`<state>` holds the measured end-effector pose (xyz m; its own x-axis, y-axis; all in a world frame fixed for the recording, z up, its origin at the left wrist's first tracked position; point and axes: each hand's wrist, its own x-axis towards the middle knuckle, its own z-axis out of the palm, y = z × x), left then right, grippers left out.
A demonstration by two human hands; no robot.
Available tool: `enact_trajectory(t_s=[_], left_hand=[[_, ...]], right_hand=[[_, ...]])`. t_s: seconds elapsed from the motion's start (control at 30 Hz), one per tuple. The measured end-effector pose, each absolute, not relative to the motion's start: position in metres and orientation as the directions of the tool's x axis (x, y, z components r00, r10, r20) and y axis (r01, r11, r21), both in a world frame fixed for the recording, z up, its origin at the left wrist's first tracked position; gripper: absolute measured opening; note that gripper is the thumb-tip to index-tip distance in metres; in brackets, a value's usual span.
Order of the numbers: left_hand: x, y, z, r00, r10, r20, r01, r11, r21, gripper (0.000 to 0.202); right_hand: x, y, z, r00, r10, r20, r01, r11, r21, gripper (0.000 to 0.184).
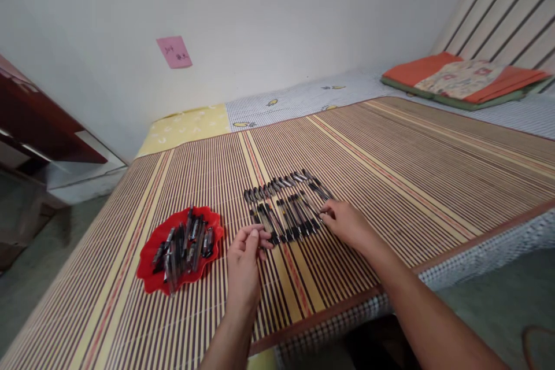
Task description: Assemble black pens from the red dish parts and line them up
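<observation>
1. Striped mat (368, 173) underlies the red tray (147, 254).
2. Right of the tray, pens (285, 219) lie in rows; the left hand (247, 245) has fingers loosely parted beside them.
3. Farther right, the right hand (344, 219) meets the end pens; pinching, cannot tell.
4. Beyond the tray, pink note (174, 52): handwriting illegible.

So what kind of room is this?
Probably a bedroom: a striped mat lies over a patterned sheet, like on a bed, and a folded orange cloth lies by a slatted board that looks like a headboard.
</observation>
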<state>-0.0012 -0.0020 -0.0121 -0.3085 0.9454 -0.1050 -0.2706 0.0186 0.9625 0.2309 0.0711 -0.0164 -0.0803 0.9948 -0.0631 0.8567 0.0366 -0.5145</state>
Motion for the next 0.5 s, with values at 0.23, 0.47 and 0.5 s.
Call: enact_trajectory(t_s=[0.23, 0.47, 0.5], left_hand=[[-0.0007, -0.0012, -0.012, -0.296, 0.948, -0.119, -0.291, 0.029, 0.956, 0.023], [-0.0002, -0.0001, -0.0103, -0.305, 0.945, -0.117, -0.294, 0.024, 0.956, 0.024], [0.0, 0.0, -0.0098, -0.306, 0.945, -0.12, -0.297, 0.025, 0.955, 0.024]], right_hand=[[0.232, 0.0741, -0.0211, -0.097, 0.995, -0.035, 0.84, 0.063, -0.538, 0.017], [0.2348, 0.076, -0.0217, -0.092, 0.996, -0.018, 0.839, 0.068, -0.54, 0.016], [0.2347, 0.0761, -0.0223, -0.092, 0.996, -0.016, 0.836, 0.068, -0.544, 0.015]])
